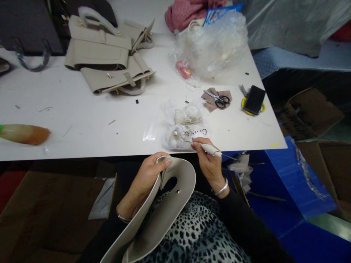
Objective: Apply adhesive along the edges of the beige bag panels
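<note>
Head view: right hand (210, 163) holds perhaps an awl (211, 150).

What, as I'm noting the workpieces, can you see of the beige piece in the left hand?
The beige piece is a smooth sheet that looks like leather or imitation leather, with pale edges. It is bent into a loop, with a dark rounded opening near the top and a small metallic fitting on the inner face. The left hand pinches its upper end; below, it slants over the spotted garment and runs out of view.
</note>
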`<action>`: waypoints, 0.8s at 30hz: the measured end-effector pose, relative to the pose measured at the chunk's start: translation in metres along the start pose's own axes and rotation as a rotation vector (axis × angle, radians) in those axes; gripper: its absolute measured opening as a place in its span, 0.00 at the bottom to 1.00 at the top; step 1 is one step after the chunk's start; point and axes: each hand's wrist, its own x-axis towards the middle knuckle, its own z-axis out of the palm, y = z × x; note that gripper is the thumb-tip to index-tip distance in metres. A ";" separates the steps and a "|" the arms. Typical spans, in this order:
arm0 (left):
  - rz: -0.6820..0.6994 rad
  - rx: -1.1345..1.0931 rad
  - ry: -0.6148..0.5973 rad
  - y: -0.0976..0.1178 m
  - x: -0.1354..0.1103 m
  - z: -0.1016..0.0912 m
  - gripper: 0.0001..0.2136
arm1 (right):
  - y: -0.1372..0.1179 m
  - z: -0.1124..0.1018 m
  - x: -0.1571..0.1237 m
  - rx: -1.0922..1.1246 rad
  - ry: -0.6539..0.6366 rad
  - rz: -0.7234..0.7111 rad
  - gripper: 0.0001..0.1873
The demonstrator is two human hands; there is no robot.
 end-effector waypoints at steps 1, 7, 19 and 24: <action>0.004 0.003 -0.007 0.000 0.000 0.000 0.21 | -0.001 0.000 0.000 -0.024 -0.011 -0.024 0.06; -0.009 -0.003 -0.020 0.000 0.000 -0.002 0.22 | -0.004 -0.001 -0.002 -0.077 0.056 -0.068 0.07; -0.025 -0.055 -0.040 -0.003 -0.001 0.000 0.20 | 0.003 -0.001 0.000 -0.141 -0.035 -0.131 0.07; -0.075 -0.153 -0.047 -0.003 -0.002 -0.002 0.20 | 0.009 -0.005 -0.004 -0.374 -0.189 -0.327 0.08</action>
